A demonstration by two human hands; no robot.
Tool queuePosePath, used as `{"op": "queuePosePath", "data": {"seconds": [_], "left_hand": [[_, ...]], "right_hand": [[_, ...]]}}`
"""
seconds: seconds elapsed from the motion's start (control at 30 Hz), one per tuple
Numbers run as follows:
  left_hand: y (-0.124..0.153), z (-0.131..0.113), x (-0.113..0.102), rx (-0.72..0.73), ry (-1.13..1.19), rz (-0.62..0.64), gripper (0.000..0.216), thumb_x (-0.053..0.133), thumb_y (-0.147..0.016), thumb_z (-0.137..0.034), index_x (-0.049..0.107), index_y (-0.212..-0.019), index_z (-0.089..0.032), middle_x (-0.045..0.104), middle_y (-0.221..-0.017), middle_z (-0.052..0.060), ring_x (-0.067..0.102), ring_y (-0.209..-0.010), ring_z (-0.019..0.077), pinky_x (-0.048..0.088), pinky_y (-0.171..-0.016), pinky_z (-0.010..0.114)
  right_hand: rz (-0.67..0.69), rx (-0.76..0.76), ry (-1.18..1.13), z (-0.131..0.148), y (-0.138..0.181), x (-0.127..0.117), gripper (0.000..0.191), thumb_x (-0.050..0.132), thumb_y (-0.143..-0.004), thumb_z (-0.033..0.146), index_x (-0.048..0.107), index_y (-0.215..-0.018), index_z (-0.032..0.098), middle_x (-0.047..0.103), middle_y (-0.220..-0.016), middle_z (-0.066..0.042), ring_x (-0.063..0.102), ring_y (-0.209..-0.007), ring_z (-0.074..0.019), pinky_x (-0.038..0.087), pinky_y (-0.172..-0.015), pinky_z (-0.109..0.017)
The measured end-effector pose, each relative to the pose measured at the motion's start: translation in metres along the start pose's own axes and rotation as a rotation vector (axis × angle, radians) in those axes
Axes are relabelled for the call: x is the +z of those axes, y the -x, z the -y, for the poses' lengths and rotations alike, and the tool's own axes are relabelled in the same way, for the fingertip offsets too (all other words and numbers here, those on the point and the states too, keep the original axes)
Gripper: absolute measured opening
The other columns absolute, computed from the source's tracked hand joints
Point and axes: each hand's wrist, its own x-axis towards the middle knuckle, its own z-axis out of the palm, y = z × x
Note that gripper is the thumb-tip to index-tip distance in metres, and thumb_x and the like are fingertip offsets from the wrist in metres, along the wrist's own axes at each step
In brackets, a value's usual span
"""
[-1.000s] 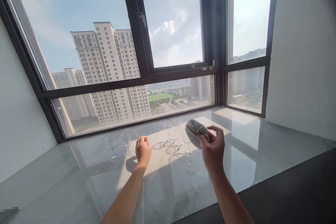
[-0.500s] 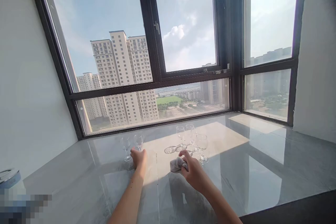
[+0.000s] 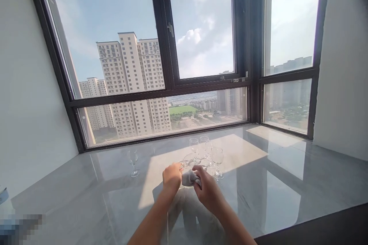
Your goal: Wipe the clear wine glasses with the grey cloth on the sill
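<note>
My left hand (image 3: 172, 177) is closed on a stemmed glass (image 3: 188, 159), whose clear outline shows faintly beyond the fingers, tilted to the right. Close beside it, my right hand (image 3: 207, 185) grips a bunched grey cloth (image 3: 189, 178). Cloth and left fingers nearly meet; whether the cloth touches the glass I cannot tell. Another stemmed glass (image 3: 133, 160) stands upright to the left. Several more clear glasses stand in a cluster beyond my right hand, the nearest glass (image 3: 217, 157) just past the knuckles.
The glossy grey stone sill (image 3: 115, 206) carries bright sun patches and reflections. Behind it rises a dark window frame (image 3: 169, 92), with a white wall (image 3: 31, 84) on the left. A pale, partly blurred container (image 3: 4, 203) stands at the lower left edge.
My left hand has lifted one of the two left glasses and brought it right, towards the cloth. My right hand still holds the cloth in about the same place.
</note>
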Motion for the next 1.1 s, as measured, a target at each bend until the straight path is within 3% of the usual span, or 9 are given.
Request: {"op": "queuePosePath", "data": {"seconds": [0.17,0.3,0.43,0.63,0.77,0.87,0.97,1.1], "left_hand": [[0.012,-0.023,0.008,0.113,0.155,0.015,0.026,0.062,-0.069,-0.019,0.042,-0.053,-0.022,0.053,-0.069,0.005,0.057,-0.089,0.0258,0.044,-0.083,0.033],[0.014,-0.027,0.001,0.313,0.208,0.104,0.016,0.057,-0.071,-0.013,0.053,-0.058,-0.023,0.059,-0.079,0.006,0.056,-0.091,0.0234,0.044,-0.085,0.031],[0.016,-0.033,-0.001,0.451,0.247,0.157,0.020,0.053,-0.075,-0.011,0.065,-0.068,-0.025,0.065,-0.087,0.006,0.058,-0.092,0.0227,0.044,-0.090,0.033],[0.023,-0.045,0.002,0.432,0.429,0.171,0.011,0.060,-0.076,-0.021,0.069,-0.074,-0.027,0.069,-0.083,0.006,0.061,-0.090,0.0246,0.047,-0.091,0.037],[0.024,-0.046,0.007,0.402,0.378,0.186,0.017,0.055,-0.083,-0.025,0.068,-0.072,-0.025,0.068,-0.080,0.006,0.062,-0.084,0.0225,0.046,-0.085,0.033],[0.023,-0.043,0.011,0.321,0.328,0.153,0.015,0.058,-0.081,-0.026,0.065,-0.068,-0.024,0.064,-0.073,0.005,0.060,-0.077,0.0217,0.045,-0.080,0.030],[0.020,-0.039,0.011,0.277,0.201,0.107,0.014,0.057,-0.081,-0.021,0.064,-0.069,-0.024,0.065,-0.076,0.005,0.061,-0.080,0.0213,0.043,-0.078,0.028],[0.017,-0.036,0.007,0.332,-0.130,0.053,0.024,0.046,-0.082,-0.009,0.065,-0.074,-0.022,0.065,-0.082,0.004,0.059,-0.084,0.0200,0.039,-0.072,0.027]], "right_hand": [[-0.079,-0.099,0.114,0.001,0.006,-0.010,0.039,0.040,-0.079,0.002,0.048,-0.112,0.022,0.058,-0.093,-0.006,0.058,-0.077,-0.0193,0.046,-0.068,-0.028],[-0.200,-0.084,0.156,-0.005,0.009,-0.017,0.037,0.042,-0.083,0.006,0.048,-0.116,0.022,0.059,-0.096,-0.008,0.061,-0.082,-0.0215,0.050,-0.069,-0.031],[-0.309,-0.046,0.167,-0.015,0.019,-0.022,0.035,0.046,-0.086,0.011,0.049,-0.118,0.024,0.063,-0.103,-0.009,0.064,-0.093,-0.0246,0.052,-0.075,-0.034],[-0.453,0.109,0.178,-0.028,0.037,-0.036,0.028,0.050,-0.089,0.023,0.048,-0.117,0.024,0.068,-0.104,-0.010,0.067,-0.092,-0.0250,0.053,-0.075,-0.035],[-0.487,0.194,0.164,-0.029,0.039,-0.042,0.028,0.051,-0.090,0.027,0.047,-0.117,0.023,0.070,-0.100,-0.009,0.069,-0.090,-0.0249,0.054,-0.075,-0.035],[-0.483,0.169,0.150,-0.027,0.038,-0.040,0.029,0.051,-0.089,0.026,0.047,-0.118,0.023,0.070,-0.102,-0.010,0.069,-0.093,-0.0245,0.054,-0.076,-0.034],[-0.458,0.094,0.162,-0.024,0.038,-0.038,0.029,0.052,-0.088,0.022,0.048,-0.117,0.024,0.069,-0.105,-0.010,0.068,-0.097,-0.0240,0.055,-0.078,-0.033],[-0.441,0.017,0.173,-0.019,0.039,-0.039,0.031,0.051,-0.086,0.017,0.050,-0.116,0.024,0.069,-0.104,-0.008,0.069,-0.094,-0.0220,0.056,-0.076,-0.031]]}}
